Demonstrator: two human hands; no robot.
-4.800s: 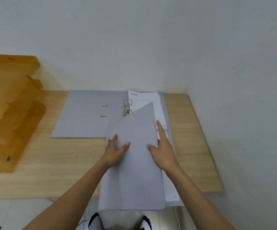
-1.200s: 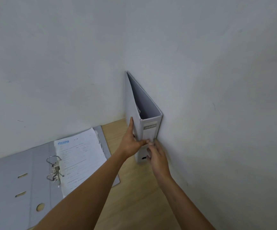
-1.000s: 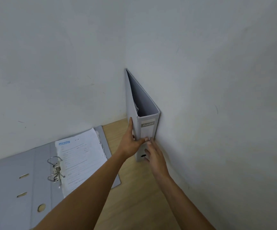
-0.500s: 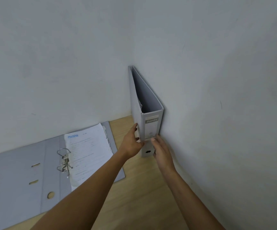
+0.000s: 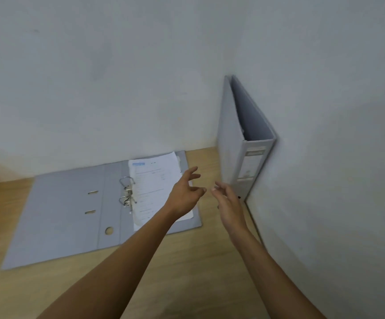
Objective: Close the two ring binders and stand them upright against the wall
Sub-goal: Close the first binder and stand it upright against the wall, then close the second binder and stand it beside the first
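Wooden desk (image 5: 187, 272) | grey walls (image 5: 117, 77) | corner binder (image 5: 237, 143) upright

1. This looks like an office or study corner: a light wooden desk (image 5: 187, 272) is pushed into the angle of two plain white walls (image 5: 94, 77).
2. Left of the hands, an open grey ring binder (image 5: 67, 212) lies flat, with printed papers (image 5: 154, 187) on its metal rings.
3. Just beyond the hands, a closed grey ring binder (image 5: 244, 157) stands upright against the right-hand wall.
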